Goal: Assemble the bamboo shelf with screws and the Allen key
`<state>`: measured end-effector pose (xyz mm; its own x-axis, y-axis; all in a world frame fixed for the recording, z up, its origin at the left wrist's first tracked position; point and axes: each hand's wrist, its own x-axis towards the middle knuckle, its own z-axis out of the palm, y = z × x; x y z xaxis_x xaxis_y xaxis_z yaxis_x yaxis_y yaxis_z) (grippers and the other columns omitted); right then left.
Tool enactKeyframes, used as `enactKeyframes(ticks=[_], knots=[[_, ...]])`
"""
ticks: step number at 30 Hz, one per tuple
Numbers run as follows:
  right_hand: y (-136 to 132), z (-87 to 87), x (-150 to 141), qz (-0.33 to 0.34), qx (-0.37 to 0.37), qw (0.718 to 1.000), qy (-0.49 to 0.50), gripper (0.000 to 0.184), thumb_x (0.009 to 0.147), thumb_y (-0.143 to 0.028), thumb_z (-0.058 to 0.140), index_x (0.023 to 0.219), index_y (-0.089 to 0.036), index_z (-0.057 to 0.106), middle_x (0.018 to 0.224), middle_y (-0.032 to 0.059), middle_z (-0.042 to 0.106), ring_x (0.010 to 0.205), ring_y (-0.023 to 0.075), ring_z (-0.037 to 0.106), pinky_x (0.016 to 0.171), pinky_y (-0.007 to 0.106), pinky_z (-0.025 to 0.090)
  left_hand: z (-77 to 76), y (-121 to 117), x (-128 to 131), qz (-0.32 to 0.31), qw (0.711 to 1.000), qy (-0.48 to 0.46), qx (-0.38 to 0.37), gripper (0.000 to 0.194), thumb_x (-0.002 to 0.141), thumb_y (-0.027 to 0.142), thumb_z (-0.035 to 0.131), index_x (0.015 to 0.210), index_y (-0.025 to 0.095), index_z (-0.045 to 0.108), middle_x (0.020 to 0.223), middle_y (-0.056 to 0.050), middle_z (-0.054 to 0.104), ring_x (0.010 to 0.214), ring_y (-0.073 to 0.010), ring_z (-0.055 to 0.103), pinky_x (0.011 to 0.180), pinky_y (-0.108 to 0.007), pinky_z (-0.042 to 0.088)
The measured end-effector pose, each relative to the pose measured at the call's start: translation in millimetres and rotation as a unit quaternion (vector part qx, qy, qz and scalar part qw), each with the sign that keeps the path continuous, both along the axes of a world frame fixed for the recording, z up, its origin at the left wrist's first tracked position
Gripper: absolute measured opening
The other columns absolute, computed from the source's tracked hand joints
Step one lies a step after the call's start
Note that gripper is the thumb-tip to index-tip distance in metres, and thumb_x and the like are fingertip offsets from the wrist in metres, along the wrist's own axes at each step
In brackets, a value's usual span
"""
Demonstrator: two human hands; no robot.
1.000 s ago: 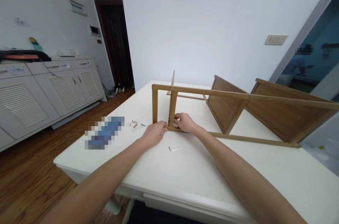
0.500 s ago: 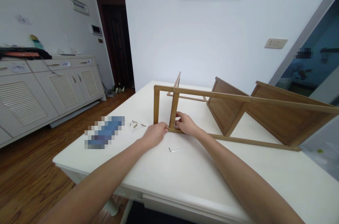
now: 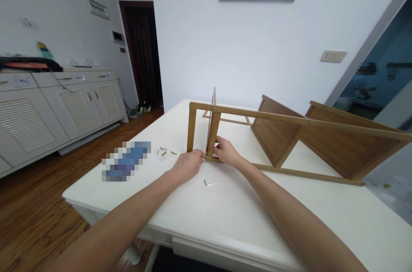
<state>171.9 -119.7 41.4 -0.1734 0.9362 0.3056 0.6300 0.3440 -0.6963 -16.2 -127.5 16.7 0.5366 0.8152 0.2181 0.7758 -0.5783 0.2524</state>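
Note:
A brown wooden shelf frame lies on its side on the white table. My left hand is closed on its near lower rail, close to the left end, with the fingertips beside a joint. Just right of that joint, my right hand grips the lower part of an upright shelf board; some of its fingers are hidden behind the wood. An L-shaped hex key rests on the tabletop in front of my hands. Several small screws lie to the left of my left hand.
The white table has its left edge beyond a pixelated blue item. Two more shelf boards slant inside the frame at right. A louvred cabinet stands along the left wall, and a wall rises behind the table.
The shelf board and the frame's upper rail near my right hand have shifted slightly, the board's top tilting differently. Both hands keep their places.

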Motion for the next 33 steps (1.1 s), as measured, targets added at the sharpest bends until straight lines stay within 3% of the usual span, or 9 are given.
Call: enactKeyframes(ticks=[12,15,18,22,33], knots=[[-21.8,12.6,4.4,0.030,-0.032,0.999,0.003,0.030,0.080,-0.002,0.041,0.100,-0.018,0.056,0.092,0.0044,0.069,0.069,0.0112,0.063,0.062,0.022,0.048,3.6,-9.0,0.5,-0.020,1.000,0.000,-0.006,0.025,0.098,0.029,0.032,0.107,0.019,0.053,0.105,-0.007,0.066,0.090,-0.0237,0.066,0.076,-0.033,0.045],[-33.3,7.4,6.5,0.028,-0.015,0.999,-0.028,0.030,0.084,-0.007,0.042,0.110,-0.019,0.055,0.104,0.0061,0.067,0.071,0.0119,0.063,0.066,0.024,0.049,3.1,-8.8,0.8,-0.019,1.000,0.000,-0.012,0.025,0.098,0.030,0.032,0.106,0.019,0.053,0.104,-0.007,0.066,0.088,-0.0243,0.066,0.074,-0.033,0.045],[-48.5,-4.0,6.4,-0.018,0.042,0.996,-0.078,0.034,0.088,-0.016,0.046,0.121,-0.021,0.050,0.112,0.0077,0.065,0.085,0.0156,0.064,0.076,0.030,0.048,1.7,-8.2,0.9,-0.022,1.000,-0.004,-0.012,0.024,0.097,0.029,0.033,0.106,0.020,0.053,0.103,-0.007,0.066,0.088,-0.0238,0.066,0.073,-0.033,0.044],[-61.9,-17.2,2.6,-0.056,0.092,0.982,-0.157,0.031,0.090,-0.026,0.049,0.121,-0.020,0.048,0.106,0.0096,0.066,0.090,0.0195,0.063,0.079,0.034,0.047,-0.5,-6.8,0.6,-0.022,1.000,-0.005,-0.009,0.023,0.097,0.029,0.034,0.105,0.020,0.053,0.104,-0.007,0.066,0.087,-0.0227,0.065,0.071,-0.032,0.044],[-51.0,-25.3,-4.6,-0.051,0.109,0.990,-0.077,0.062,0.083,-0.018,0.049,0.140,-0.022,0.025,0.120,0.0120,0.055,0.096,0.0200,0.059,0.075,0.036,0.053,-2.5,-6.3,1.5,-0.029,0.999,-0.015,0.001,0.022,0.097,0.029,0.034,0.103,0.020,0.053,0.102,-0.006,0.066,0.086,-0.0220,0.065,0.069,-0.031,0.044]])
